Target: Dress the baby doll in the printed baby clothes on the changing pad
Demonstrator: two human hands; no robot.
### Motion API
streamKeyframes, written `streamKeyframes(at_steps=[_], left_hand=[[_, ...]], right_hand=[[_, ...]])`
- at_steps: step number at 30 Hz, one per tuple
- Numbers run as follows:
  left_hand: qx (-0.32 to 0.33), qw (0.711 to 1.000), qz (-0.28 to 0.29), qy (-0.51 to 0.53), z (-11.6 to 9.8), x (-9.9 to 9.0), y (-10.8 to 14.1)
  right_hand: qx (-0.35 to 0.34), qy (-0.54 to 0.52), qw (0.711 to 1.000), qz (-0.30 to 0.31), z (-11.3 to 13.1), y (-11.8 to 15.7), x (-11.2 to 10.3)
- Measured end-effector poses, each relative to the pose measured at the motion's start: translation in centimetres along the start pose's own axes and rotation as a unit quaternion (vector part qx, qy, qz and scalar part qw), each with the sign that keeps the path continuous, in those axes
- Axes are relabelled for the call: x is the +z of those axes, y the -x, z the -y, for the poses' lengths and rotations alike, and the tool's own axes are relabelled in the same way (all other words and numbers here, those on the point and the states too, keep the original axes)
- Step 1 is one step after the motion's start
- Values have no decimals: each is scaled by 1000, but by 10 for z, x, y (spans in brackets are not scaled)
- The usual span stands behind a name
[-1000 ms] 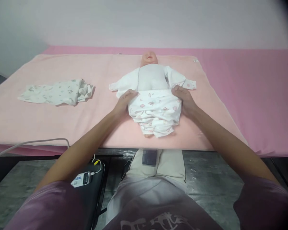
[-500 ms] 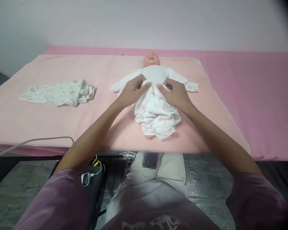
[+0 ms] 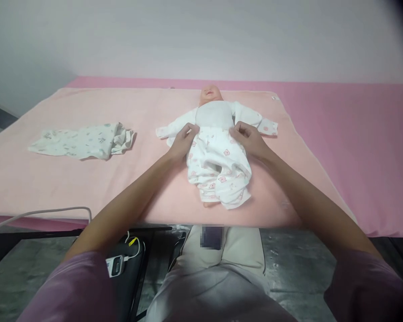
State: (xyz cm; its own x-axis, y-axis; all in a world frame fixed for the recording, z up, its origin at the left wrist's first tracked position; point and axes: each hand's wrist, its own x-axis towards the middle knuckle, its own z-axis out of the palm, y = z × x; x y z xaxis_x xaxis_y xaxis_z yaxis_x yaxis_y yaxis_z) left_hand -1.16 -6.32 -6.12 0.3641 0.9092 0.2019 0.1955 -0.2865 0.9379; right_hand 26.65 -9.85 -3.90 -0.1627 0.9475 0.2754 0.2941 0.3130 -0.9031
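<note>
A baby doll (image 3: 211,93) lies on its back with its head toward the wall, in a white long-sleeved top (image 3: 215,113). White baby pants (image 3: 221,165) with small pink prints cover its lower body up to the waist. My left hand (image 3: 184,141) pinches the waistband at the doll's side on the left. On the opposite side my right hand (image 3: 248,137) grips the waistband between thumb and fingers. The pant legs are bunched, and a bit of one foot (image 3: 211,204) shows below a cuff.
A peach blanket (image 3: 147,179) lies over a pink surface (image 3: 349,147) against a pale wall. To the left rests a folded printed garment (image 3: 80,141). Below the edge, a small white device (image 3: 116,265) with a cable sits on a black seat (image 3: 127,290).
My hands have moved apart from the middle of the waistband to its two sides. The waistband now lies flatter and wider across the doll's belly. The view has tilted up slightly.
</note>
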Motion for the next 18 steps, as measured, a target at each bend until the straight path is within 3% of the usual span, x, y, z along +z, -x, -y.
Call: streamKeyframes(at_steps=[3, 5, 8, 12, 15, 18], left_hand=[[86, 989, -44, -108, -11, -18, 1], [114, 982, -50, -140, -15, -22, -7], [69, 991, -76, -87, -12, -14, -29], [-29, 992, -121, 30, 7, 5, -47], [-88, 984, -125, 89, 19, 10, -43], [-108, 983, -70, 127, 20, 8, -34]], right_hand=[[-62, 103, 992, 23, 15, 1, -8], [-58, 105, 993, 9, 16, -7, -7], [-9, 40, 998, -39, 3, -32, 3], [70, -59, 991, -98, -30, -57, 9], [114, -85, 985, -95, -47, -52, 7], [146, -153, 976, -53, -45, -38, 8]])
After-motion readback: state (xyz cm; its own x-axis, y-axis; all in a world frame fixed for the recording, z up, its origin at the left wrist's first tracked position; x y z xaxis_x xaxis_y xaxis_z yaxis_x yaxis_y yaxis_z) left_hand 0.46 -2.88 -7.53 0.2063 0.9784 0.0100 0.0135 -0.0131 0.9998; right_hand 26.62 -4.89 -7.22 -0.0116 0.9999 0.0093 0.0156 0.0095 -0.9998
